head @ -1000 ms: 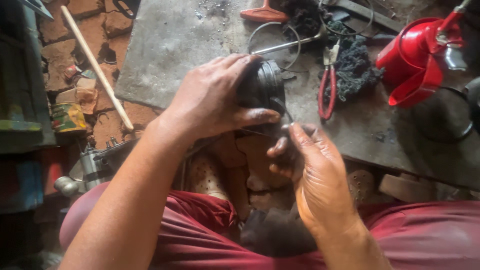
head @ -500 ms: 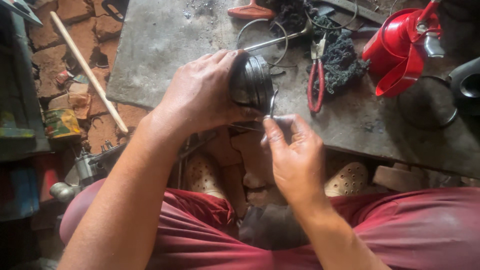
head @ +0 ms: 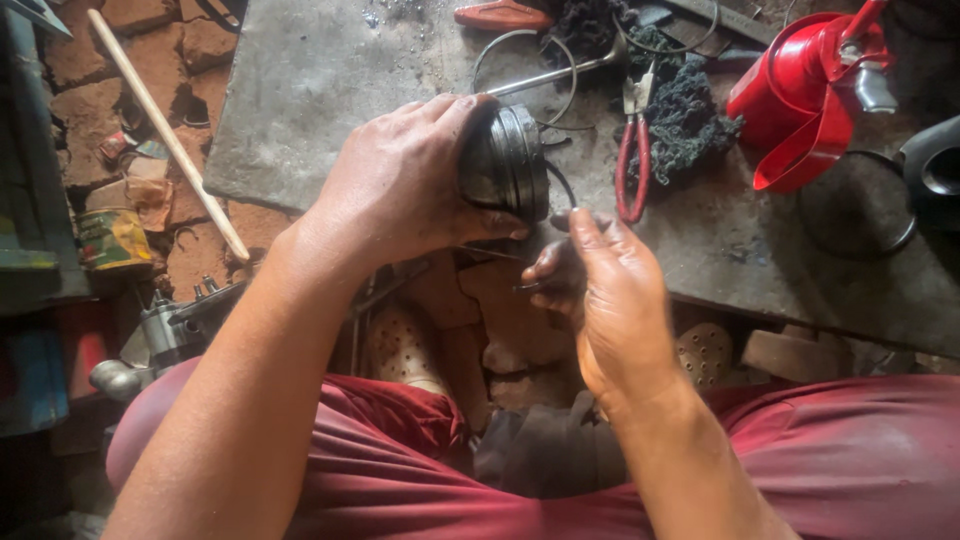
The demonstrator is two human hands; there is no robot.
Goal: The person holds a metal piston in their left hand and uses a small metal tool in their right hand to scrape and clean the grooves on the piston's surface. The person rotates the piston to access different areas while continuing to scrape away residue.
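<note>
My left hand [head: 400,190] wraps around a dark, greasy metal piston [head: 508,165], holding it on its side above the front edge of a grey slab [head: 330,80]. Its grooved crown end faces right. My right hand [head: 600,290] sits just below and to the right of the piston, fingers pinched on a thin dark piston ring [head: 560,200] that curves up against the piston's grooves. Both hands are smeared with oil. My legs in dark red trousers [head: 400,450] fill the bottom of the view.
On the slab lie red-handled pliers [head: 632,165], a dark rag [head: 685,110], loose wire rings [head: 520,60], a metal rod [head: 560,72] and a red oil can [head: 810,90]. A wooden stick [head: 165,130] lies on broken bricks at left, near a tin [head: 112,235] and an engine part [head: 160,335].
My right hand has shifted slightly right and down, now pinching the ring against the piston. The view has drifted a little; my left hand keeps its hold on the piston.
</note>
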